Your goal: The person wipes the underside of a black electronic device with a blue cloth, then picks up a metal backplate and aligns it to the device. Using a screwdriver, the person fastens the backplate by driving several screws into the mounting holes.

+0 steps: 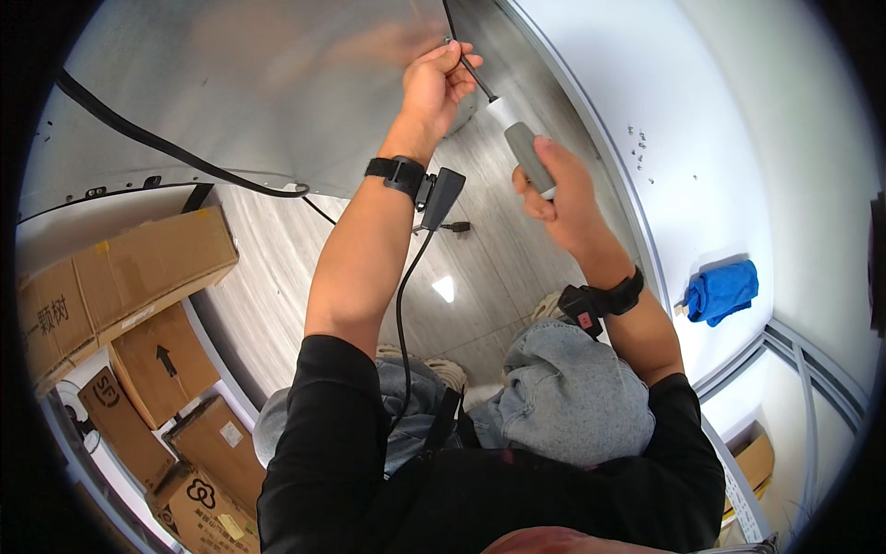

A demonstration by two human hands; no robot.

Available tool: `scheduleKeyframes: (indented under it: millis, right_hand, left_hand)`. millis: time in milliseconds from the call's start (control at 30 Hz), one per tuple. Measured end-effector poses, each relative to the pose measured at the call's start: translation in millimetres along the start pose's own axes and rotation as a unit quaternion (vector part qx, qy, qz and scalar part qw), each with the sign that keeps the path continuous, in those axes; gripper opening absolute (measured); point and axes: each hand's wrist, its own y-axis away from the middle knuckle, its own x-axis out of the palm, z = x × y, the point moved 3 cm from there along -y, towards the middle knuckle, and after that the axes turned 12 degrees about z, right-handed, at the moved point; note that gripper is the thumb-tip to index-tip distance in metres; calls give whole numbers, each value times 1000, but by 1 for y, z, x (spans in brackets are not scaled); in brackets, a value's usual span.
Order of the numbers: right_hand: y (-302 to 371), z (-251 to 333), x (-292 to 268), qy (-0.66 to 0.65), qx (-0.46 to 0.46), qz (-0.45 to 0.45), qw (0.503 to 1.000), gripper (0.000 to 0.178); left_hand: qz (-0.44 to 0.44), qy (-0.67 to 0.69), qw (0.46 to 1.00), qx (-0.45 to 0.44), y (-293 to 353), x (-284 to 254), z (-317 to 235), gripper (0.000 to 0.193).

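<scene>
My right hand (558,189) is wrapped round the grey and white handle of a screwdriver (526,148). Its dark shaft slants up and left toward the edge of a shiny metal panel (305,102). Around the shaft's far end my left hand (438,83) is closed, thumb and fingers pinched near the panel's edge. Whether a screw sits at the tip is hidden by those fingers. Each wrist wears a black strap with a small device.
Cardboard boxes (166,258) are stacked at the left. A thick black cable (166,148) crosses the panel. On the white surface at right lie several small screws (639,148) and a blue cloth (723,291). A black plug (459,227) hangs or lies above the wood-look floor (461,314).
</scene>
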Motion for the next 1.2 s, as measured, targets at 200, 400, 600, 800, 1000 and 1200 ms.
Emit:
scheduleKeyframes:
  millis: [200, 400, 600, 800, 1000, 1200]
  right_hand:
    - [1, -7, 14, 499, -255, -190, 806, 43]
    - [-3, -4, 13, -181, 27, 82, 980, 47]
    - [1, -1, 27, 445, -189, -172, 858, 43]
    - [-5, 0, 7, 12, -61, -47, 997, 42]
    - [-4, -4, 10, 279, -103, -83, 951, 42]
    - [1, -9, 24, 372, -182, -144, 899, 46]
  left_hand:
    - [-1, -18, 1000, 2, -2, -5, 4, 19]
    - [48, 55, 997, 10, -1, -4, 2, 22]
    - [25, -6, 1000, 14, 0, -8, 2, 23]
    - [53, 32, 998, 8, 5, -3, 1, 22]
    - [31, 5, 999, 3, 1, -7, 2, 22]
    - [10, -7, 1000, 0, 3, -4, 1, 21]
